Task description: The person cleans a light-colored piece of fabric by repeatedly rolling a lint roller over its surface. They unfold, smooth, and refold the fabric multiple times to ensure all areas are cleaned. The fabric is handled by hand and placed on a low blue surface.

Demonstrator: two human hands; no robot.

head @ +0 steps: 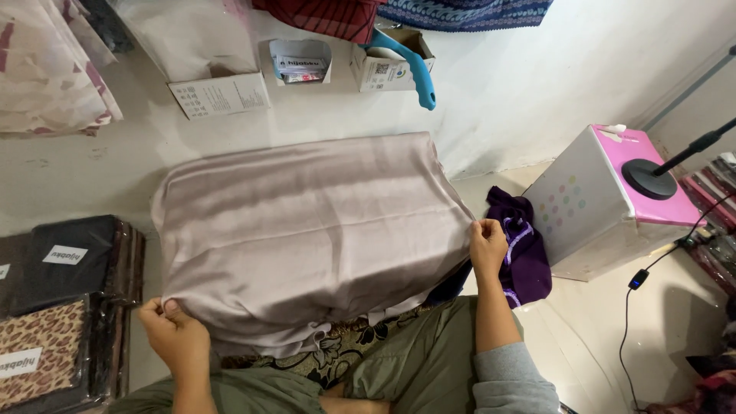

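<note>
Pale floor carries everything. Nearest, the left hand [175,331] and right hand [487,247] each pinch a near corner of one taupe satin cloth [307,222], fingers clamped on its hem, the sheet spread flat mid-fold; a next fold would call for both corners lifted evenly. One purple garment [521,245] lies just right. Two packaged scarves [61,307] sit left. Farther, three small boxes [222,92] line the far edge.

Cloth: pale taupe satin cloth [307,230], smooth, slightly creased
Pose: spread flat, folded
Place: floor, near edge over lap
</note>
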